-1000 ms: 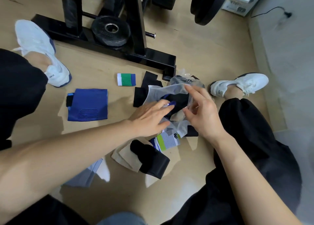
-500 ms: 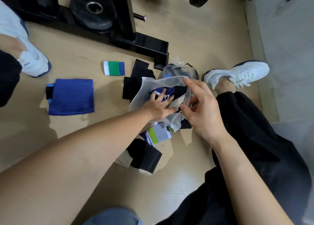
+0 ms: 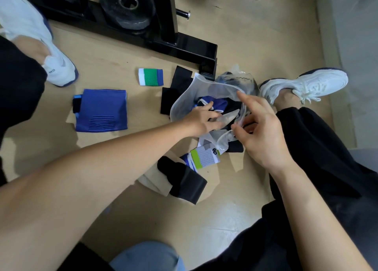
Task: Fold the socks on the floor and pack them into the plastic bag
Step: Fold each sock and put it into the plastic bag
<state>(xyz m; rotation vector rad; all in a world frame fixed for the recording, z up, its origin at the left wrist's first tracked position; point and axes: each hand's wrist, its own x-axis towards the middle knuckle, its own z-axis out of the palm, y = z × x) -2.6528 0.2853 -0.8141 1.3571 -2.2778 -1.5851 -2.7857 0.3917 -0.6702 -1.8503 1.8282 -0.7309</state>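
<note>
A translucent plastic bag (image 3: 204, 89) lies open on the wooden floor, with a blue-and-white sock (image 3: 217, 104) and dark socks inside. My left hand (image 3: 201, 119) reaches into the bag's mouth, its fingers stretched over the blue sock and partly veiled by plastic. My right hand (image 3: 259, 129) pinches the bag's near rim between thumb and fingers, with the index finger raised against the upper rim. On the floor lie a folded blue sock (image 3: 101, 111), a small green-white-blue sock (image 3: 150, 77), black socks (image 3: 176, 90), a white-green sock (image 3: 205, 158), a black sock (image 3: 185, 181) and a beige sock (image 3: 156, 180).
A black steel rack base (image 3: 184, 47) with a weight plate (image 3: 127, 6) stands just behind the bag. My white shoes sit at the right (image 3: 304, 84) and far left (image 3: 30, 35). A grey wall base (image 3: 347, 45) bounds the floor on the right.
My left hand has pushed the blue sock from the bag's mouth deeper inside. My right hand has kept its hold on the rim. The view has tilted down and closer.
</note>
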